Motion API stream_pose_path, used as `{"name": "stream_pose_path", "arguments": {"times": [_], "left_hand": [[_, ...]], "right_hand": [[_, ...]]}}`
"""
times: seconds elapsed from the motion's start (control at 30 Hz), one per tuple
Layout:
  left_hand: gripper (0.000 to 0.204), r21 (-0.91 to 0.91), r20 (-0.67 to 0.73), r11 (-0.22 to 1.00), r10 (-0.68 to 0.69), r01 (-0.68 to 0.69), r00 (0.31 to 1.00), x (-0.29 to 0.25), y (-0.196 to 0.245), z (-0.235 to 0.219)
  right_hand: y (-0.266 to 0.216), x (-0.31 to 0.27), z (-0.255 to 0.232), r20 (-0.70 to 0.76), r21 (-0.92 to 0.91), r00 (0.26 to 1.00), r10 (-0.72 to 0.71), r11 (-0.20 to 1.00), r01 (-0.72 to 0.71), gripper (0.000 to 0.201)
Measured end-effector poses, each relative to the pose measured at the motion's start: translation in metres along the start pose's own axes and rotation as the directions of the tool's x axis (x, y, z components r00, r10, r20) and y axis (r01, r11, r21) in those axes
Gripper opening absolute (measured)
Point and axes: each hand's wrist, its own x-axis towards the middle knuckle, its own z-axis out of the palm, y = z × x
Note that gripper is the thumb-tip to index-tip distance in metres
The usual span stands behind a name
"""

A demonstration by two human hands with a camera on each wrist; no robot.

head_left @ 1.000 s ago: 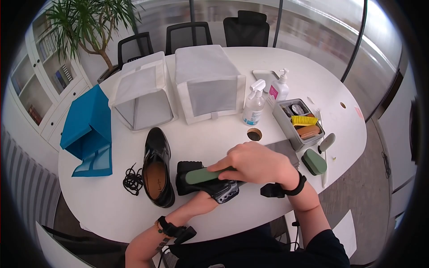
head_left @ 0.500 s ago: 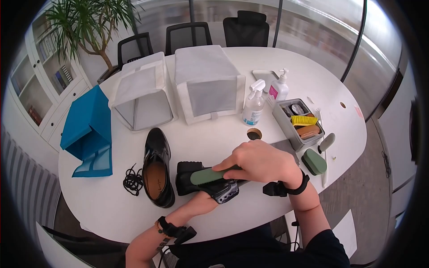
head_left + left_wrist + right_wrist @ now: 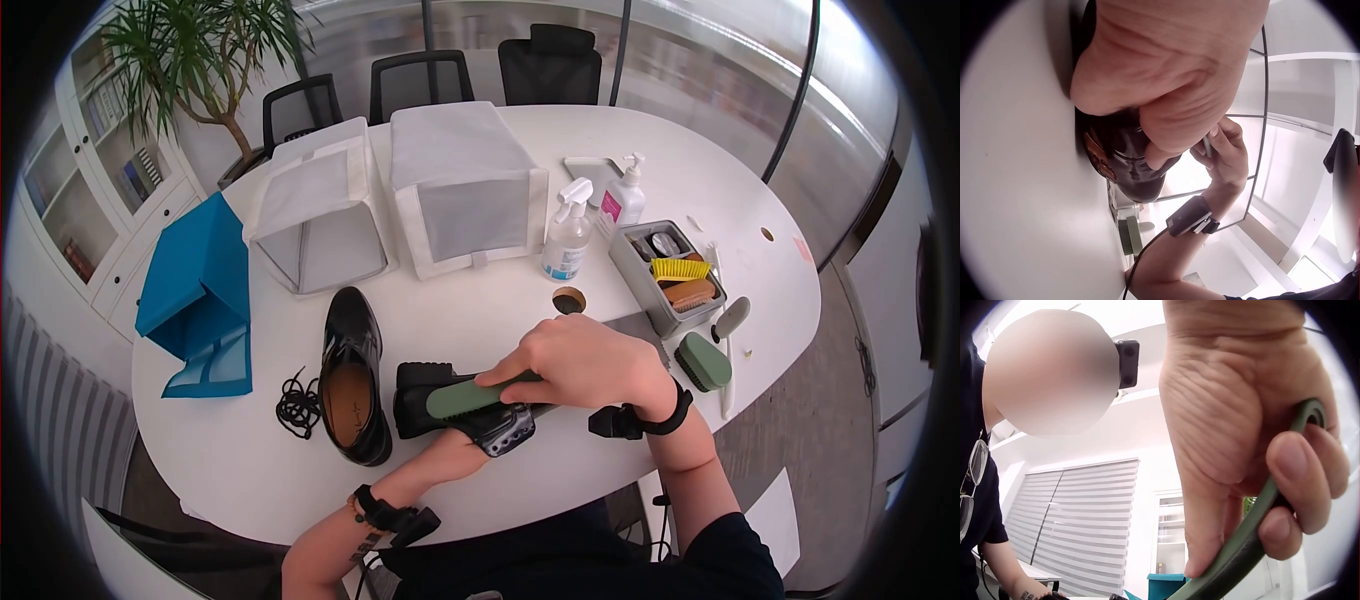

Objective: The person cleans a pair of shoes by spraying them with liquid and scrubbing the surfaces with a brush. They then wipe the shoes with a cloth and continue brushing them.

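My left hand [image 3: 452,458] grips a black lace-up leather shoe [image 3: 420,410] lying on its side, its heel block toward the table's far side. In the left wrist view, the thumb curls against the shiny leather [image 3: 1129,153], while most of the fingers are hidden. From above, my right hand [image 3: 580,360] holds a long green-handled shoe brush [image 3: 465,397] against the shoe's upper. Fingers wrap the green handle [image 3: 1235,556] in the right wrist view, with the thumb along its edge. Left of them stands the other black shoe [image 3: 352,330], unlaced, beside a bundle of black laces [image 3: 298,403].
To the right are a grey box [image 3: 650,285] of brushes and tins, a second green brush [image 3: 704,362] and a small oval-headed brush [image 3: 735,317]. A spray bottle [image 3: 568,245] and pump bottle [image 3: 625,200] stand behind. White fabric boxes [image 3: 465,150] and a blue box [image 3: 200,265] line the far left.
My right hand and the green brush have slid slightly to the right along the shoe, mostly before the half-second-old frame. The left hand and the shoe have hardly moved.
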Motion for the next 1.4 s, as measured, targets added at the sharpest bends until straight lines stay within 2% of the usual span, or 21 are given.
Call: {"name": "stream_pose_path", "arguments": {"times": [0.2, 0.37, 0.43, 0.57, 0.63, 0.73, 0.87, 0.97, 1.1, 1.17, 1.23, 1.4], "left_hand": [[0.039, 0.055, 0.002, 0.997, 0.058, -0.058, 0.998, 0.0, -0.006, -0.002], [0.038, 0.042, -0.005, 0.998, 0.054, -0.054, 0.999, 0.0, -0.003, 0.0], [0.037, 0.001, 0.009, 1.0, -0.003, 0.003, 1.0, 0.0, 0.006, 0.001], [0.037, 0.038, 0.0, 0.999, -0.009, 0.009, 1.0, -0.001, 0.007, 0.0], [0.038, 0.026, 0.018, 1.0, 0.016, -0.017, 1.0, -0.001, -0.001, -0.001], [0.039, 0.037, 0.021, 0.998, 0.053, -0.053, 0.998, 0.0, -0.006, -0.003], [0.037, 0.04, 0.033, 0.997, 0.06, -0.061, 0.998, 0.0, -0.005, -0.003], [0.036, 0.011, -0.004, 0.999, 0.035, -0.035, 0.999, -0.001, 0.0, 0.0], [0.037, 0.033, 0.014, 0.999, 0.022, -0.022, 1.0, 0.0, -0.003, -0.002], [0.038, 0.039, 0.024, 0.999, 0.026, -0.027, 0.999, 0.0, -0.003, -0.002], [0.039, 0.085, -0.009, 0.991, 0.102, -0.101, 0.995, -0.001, -0.001, 0.0], [0.04, 0.038, 0.007, 0.997, 0.06, -0.06, 0.998, 0.0, -0.002, -0.001]], "right_hand": [[0.005, 0.019, 0.031, -0.063, 0.031, 0.984, -0.164, 0.986, 0.166, 0.032], [0.0, 0.004, 0.004, -0.027, -0.007, 0.993, -0.116, 0.993, 0.116, 0.033], [0.0, -0.002, -0.006, 0.018, -0.027, 1.0, 0.009, 1.0, -0.009, 0.033], [0.005, 0.003, 0.001, -0.003, 0.007, 1.0, -0.001, 1.0, 0.001, 0.033], [0.007, 0.012, 0.013, -0.031, 0.029, 0.995, -0.095, 0.995, 0.096, 0.033], [0.007, 0.023, 0.027, -0.023, 0.061, 0.989, -0.143, 0.988, 0.145, 0.034], [0.007, 0.011, 0.011, -0.03, 0.052, 0.989, -0.146, 0.988, 0.147, 0.033], [0.001, 0.001, -0.007, 0.026, -0.001, 0.999, 0.039, 0.999, -0.039, 0.03], [0.014, 0.01, 0.011, -0.021, 0.056, 0.999, -0.044, 0.997, 0.045, 0.031], [0.013, 0.02, 0.022, -0.08, 0.073, 0.986, -0.148, 0.985, 0.154, 0.031], [0.01, 0.023, 0.025, -0.074, 0.075, 0.987, -0.144, 0.986, 0.149, 0.031], [0.004, 0.01, 0.004, -0.031, 0.055, 0.996, -0.086, 0.995, 0.088, 0.032]]}}
